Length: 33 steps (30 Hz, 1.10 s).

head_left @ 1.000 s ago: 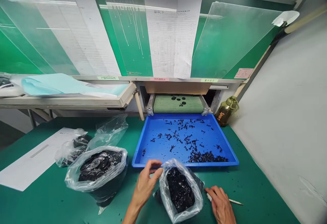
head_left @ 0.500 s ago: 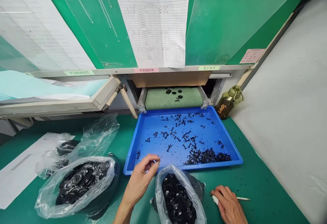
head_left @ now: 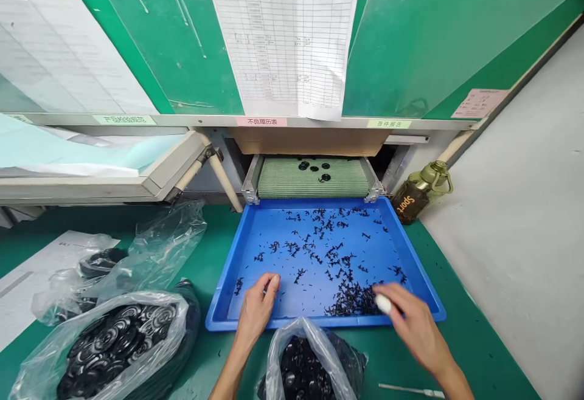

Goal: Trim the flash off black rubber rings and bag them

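My left hand [head_left: 258, 304] is over the near left part of the blue tray [head_left: 223, 284], its fingers closed; whether something small is between them is hidden. My right hand [head_left: 413, 321] reaches over the tray's near right corner, at the pile of small black pieces [head_left: 356, 298]. A white cover shows on one of its digits, and what the fingertips hold, if anything, cannot be made out. Below the tray, between my hands, stands an open clear bag [head_left: 292, 333] of black parts [head_left: 303, 369]. A thin white tool [head_left: 406, 390] lies on the green table.
A larger bag [head_left: 177, 321] of black discs [head_left: 114, 342] stands at the left, by crumpled plastic [head_left: 168, 248] and white paper [head_left: 27, 284]. Behind the tray, a green conveyor belt [head_left: 283, 178] carries several black discs. A bottle [head_left: 417, 193] stands right of it.
My right hand has left the thin tool on the table and moved up to the tray's black pile. My left hand stays near the tray's front edge. The camera view has shifted slightly.
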### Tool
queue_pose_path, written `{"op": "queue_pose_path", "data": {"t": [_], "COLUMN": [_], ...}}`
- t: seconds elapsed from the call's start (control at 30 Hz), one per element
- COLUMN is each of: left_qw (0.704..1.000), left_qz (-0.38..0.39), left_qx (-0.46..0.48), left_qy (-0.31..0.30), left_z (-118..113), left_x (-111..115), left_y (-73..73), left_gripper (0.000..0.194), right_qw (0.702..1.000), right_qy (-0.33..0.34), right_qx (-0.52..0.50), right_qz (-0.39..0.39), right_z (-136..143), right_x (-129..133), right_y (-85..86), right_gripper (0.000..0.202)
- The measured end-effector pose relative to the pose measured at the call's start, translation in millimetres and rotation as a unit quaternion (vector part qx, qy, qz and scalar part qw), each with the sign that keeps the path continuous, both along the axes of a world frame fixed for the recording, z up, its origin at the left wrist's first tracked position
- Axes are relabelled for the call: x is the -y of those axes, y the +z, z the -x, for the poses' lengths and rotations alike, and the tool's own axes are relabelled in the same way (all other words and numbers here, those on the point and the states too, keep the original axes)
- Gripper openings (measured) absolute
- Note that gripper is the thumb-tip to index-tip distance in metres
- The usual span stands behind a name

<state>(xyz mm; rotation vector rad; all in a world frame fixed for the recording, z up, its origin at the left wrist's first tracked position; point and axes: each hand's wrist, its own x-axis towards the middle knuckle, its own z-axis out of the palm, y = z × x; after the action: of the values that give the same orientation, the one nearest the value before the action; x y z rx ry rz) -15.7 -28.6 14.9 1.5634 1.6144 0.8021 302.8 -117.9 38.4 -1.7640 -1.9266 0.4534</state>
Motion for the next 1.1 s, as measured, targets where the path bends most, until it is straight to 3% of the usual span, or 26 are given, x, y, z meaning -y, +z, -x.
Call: {"op": "queue_pose_path", "data": {"t": [0.1, 0.23, 0.33, 0.4, 0.6, 0.7, 0.77, 0.87, 0.97, 1.03, 1.1], "left_qw": [0.998, 0.995, 0.994, 0.994, 0.994, 0.994, 0.996, 0.987, 0.932, 0.907, 0.911], "left_qz": [-0.020, -0.036, -0.043, -0.048, -0.078, -0.082, -0.072, -0.018, 0.056, 0.072, 0.061], "left_qx": [-0.052, -0.095, -0.104, -0.098, -0.066, -0.057, -0.014, 0.156, 0.359, 0.414, 0.408], "left_qy": [-0.010, -0.012, -0.002, 0.007, 0.038, 0.042, 0.052, 0.033, 0.009, 0.011, 0.016], "left_z": [-3, -3, -3, -4, -14, -10, -5, -2, -10, -19, -28], "left_x": [1, 3, 1, 1, 12, 15, 14, 9, 7, 8, 12], "left_y": [0.5, 0.0, -3.2, -5.2, -3.5, -3.2, -2.6, 0.2, 1.7, 0.6, -2.0], "left_gripper": [0.036, 0.033, 0.031, 0.029, 0.029, 0.028, 0.028, 0.030, 0.043, 0.051, 0.051], "right_qw": [0.996, 0.984, 0.980, 0.977, 0.973, 0.972, 0.982, 0.993, 0.966, 0.939, 0.924], "right_qy": [-0.006, 0.001, 0.034, 0.065, 0.109, 0.048, 0.016, 0.068, 0.170, 0.188, 0.171], "right_qx": [0.006, 0.098, 0.124, 0.138, 0.121, 0.096, 0.040, -0.076, -0.195, -0.279, -0.329], "right_qz": [-0.093, -0.148, -0.151, -0.147, -0.162, -0.209, -0.182, -0.053, 0.019, 0.066, 0.088], "right_z": [10, 26, 37, 41, 33, 26, 35, 76, 130, 157, 167], "right_x": [-106, -233, -290, -308, -290, -281, -265, -208, -139, -106, -87], "right_y": [34.5, 58.2, 64.0, 64.5, 60.6, 48.6, 39.4, 29.0, 17.8, 10.1, 4.2], "right_gripper": [0.033, 0.039, 0.040, 0.035, 0.029, 0.031, 0.030, 0.028, 0.023, 0.021, 0.021]}}
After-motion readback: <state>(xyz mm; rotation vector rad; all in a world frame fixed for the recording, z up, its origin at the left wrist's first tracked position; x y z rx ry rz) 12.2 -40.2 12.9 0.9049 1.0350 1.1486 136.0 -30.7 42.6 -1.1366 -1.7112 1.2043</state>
